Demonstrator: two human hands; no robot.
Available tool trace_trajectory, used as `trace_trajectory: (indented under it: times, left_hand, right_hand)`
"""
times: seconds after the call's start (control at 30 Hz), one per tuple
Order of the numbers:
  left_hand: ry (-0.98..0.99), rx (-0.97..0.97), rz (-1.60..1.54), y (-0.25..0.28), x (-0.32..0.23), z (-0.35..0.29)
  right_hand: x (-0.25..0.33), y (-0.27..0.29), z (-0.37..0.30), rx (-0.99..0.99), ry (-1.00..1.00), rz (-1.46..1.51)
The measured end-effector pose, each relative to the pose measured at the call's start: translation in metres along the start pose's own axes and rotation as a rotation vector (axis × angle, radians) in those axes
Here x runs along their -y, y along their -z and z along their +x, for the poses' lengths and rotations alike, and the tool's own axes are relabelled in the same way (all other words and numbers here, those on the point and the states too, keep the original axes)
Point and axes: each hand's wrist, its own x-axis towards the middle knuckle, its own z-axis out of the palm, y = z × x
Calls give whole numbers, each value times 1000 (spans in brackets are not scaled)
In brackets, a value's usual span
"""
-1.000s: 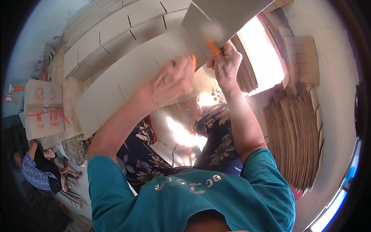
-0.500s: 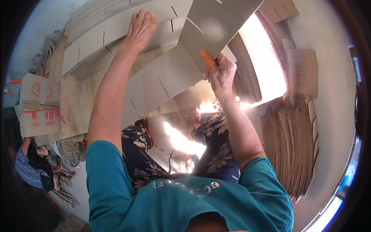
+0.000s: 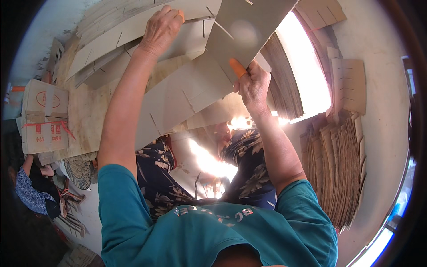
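Holding, mid-batch: nearest, above your patterned trousers (image 3: 162, 178), a pale strip (image 3: 175, 98) of slit cardboard slants across. Your right hand (image 3: 254, 84) pinches a grey strip (image 3: 253, 35) by its near edge, thumb on top in an orange cover (image 3: 238, 67). You have grey and pale meeting at an angle; cannot tell whether they are one piece.

Farther out, your left hand (image 3: 161, 29) is curled closed over a long strip (image 3: 104, 48), seemingly pinching it; fingertips partly hidden. A gap shows between this strip and the cardboard under it, over the wooden table (image 3: 80, 133).

Progress, by my reading: slits already cut in the pieces near you; this handling only partway, both hands occupied. Plenty looks left: more strips (image 3: 104, 24) lie behind your left hand, count unclear. To your right, a thick brown stack (image 3: 336, 169) stands untouched. Far left, a taped carton (image 3: 44, 122), contents hidden.
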Motion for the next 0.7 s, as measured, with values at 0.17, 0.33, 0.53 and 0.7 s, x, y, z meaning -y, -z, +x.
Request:
trace_trajectory:
  times: [0.17,0.33,0.53,0.7]
  left_hand:
    - [81,117,-18,-6,-2,-3]
    - [412,160,-372,-8,13,-5]
    - [79,234,27,8,0,-1]
    - [-86,143,52,23,-28,-5]
  right_hand:
    - [-6,1,1,-15,10,-6]
    - [-9,1,1,-20,6,28]
    - [-11,1,2,-26,34,44]
    - [-7,5,2,5,0,11]
